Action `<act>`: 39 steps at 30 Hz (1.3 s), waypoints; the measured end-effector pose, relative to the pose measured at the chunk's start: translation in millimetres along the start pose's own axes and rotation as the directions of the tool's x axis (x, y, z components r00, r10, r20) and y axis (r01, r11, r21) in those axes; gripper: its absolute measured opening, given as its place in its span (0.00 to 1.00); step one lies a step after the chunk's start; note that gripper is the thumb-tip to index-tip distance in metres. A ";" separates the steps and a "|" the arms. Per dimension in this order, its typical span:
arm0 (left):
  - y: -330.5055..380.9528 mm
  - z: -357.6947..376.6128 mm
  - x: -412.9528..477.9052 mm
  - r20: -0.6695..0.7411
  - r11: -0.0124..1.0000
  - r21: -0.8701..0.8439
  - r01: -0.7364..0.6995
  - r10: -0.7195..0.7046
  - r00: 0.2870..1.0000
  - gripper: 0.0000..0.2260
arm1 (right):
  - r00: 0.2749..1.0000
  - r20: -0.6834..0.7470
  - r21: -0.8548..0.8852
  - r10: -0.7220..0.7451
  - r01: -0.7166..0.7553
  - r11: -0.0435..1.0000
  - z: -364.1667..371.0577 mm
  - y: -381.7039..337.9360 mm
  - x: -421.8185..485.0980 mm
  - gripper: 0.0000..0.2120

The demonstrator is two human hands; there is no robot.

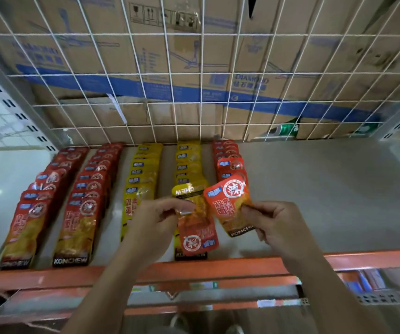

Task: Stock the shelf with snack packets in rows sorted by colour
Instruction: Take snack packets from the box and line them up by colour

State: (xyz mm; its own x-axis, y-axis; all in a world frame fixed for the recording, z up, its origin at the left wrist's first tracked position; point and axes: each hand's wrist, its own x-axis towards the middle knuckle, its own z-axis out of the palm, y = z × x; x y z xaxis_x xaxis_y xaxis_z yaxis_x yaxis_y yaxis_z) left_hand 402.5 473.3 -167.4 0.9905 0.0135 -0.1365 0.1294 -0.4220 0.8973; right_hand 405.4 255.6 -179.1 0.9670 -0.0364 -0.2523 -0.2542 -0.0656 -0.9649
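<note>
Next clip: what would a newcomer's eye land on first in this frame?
Two hands meet at centre front: the right hand pinches a red packet, the left hand holds an upside-down red packet beside it. Behind them, packets lie in rows on the grey shelf: two red rows at left, two yellow rows in the middle, a shorter red row at right. A white wire grid backs the shelf.

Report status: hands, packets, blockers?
Left hand grips an upside-down red packet and a yellow packet. Right hand pinches an upright red packet at the front of the short red row. Nothing blocks that row.
</note>
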 end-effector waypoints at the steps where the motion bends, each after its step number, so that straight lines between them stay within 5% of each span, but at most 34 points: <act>1: -2.0 2.6 1.6 -0.001 0.999 -0.032 0.007 -0.007 1.000 0.22 | 1.000 0.003 0.014 0.003 -0.003 1.000 -0.2 1.2 0.9 0.04; 13: -0.2 20.7 -3.0 -0.025 0.999 -0.038 0.034 -0.035 0.999 0.29 | 0.999 -0.026 -0.188 -0.025 0.020 0.982 -7.2 12.2 12.1 0.07; 26: -9.7 17.2 8.2 -0.113 0.968 -0.213 0.132 -0.159 0.981 0.27 | 0.991 -0.121 -0.110 0.065 -0.079 0.991 -4.6 29.0 31.0 0.05; 39: -11.6 21.5 15.4 -0.067 0.938 -0.277 0.210 -0.236 0.969 0.26 | 0.983 -0.183 -0.304 0.036 -0.091 0.948 -5.9 41.3 36.9 0.05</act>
State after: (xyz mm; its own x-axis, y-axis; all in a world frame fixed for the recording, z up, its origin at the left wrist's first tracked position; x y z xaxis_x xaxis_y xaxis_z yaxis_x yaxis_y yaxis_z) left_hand 415.3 458.9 -189.0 0.9327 0.1732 -0.3164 0.3416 -0.1422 0.9290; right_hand 430.4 245.8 -227.8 0.9376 -0.2204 -0.2690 -0.3347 -0.3623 -0.8699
